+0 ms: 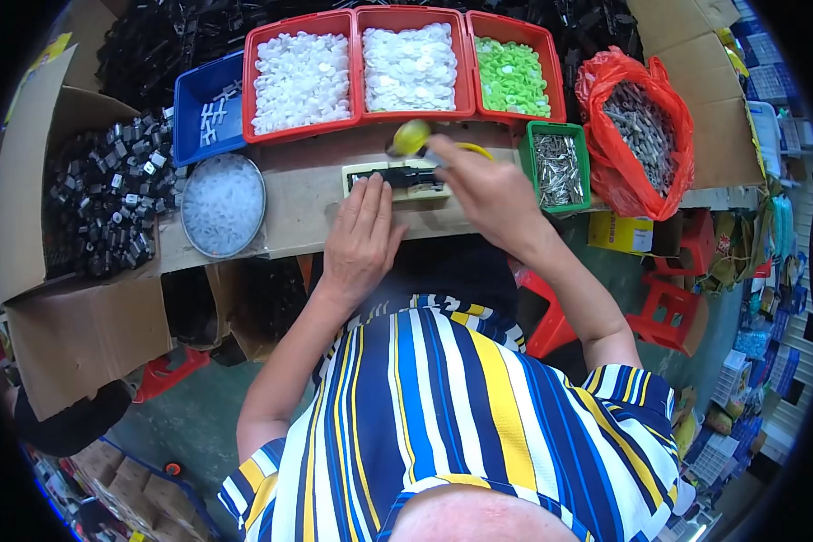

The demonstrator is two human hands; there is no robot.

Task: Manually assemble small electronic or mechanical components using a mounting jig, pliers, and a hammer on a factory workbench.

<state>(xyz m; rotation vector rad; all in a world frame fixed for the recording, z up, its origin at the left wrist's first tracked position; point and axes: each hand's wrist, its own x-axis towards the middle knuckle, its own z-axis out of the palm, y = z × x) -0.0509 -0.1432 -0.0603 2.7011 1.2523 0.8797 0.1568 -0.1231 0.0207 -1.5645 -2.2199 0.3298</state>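
My left hand [361, 237] lies with its fingers stretched out, the fingertips on the left end of a black plastic part [405, 177]. That part sits in a cream-coloured block [434, 191] on the workbench. In my right hand [490, 191] is a small mallet [413, 138] with a yellow head, blurred by motion. Its head hangs just above and beyond the black part, and a bit of yellow handle shows past my fingers. The fingertips of my left hand hide the near left corner of the block.
Behind the block stand red bins [359, 115] of white and green pieces and a blue bin [183, 126]. A round tray [260, 226] and a carton [23, 217] of black parts are left. Rightward are a green bin [585, 181] of metal pins and a red bag [673, 185].
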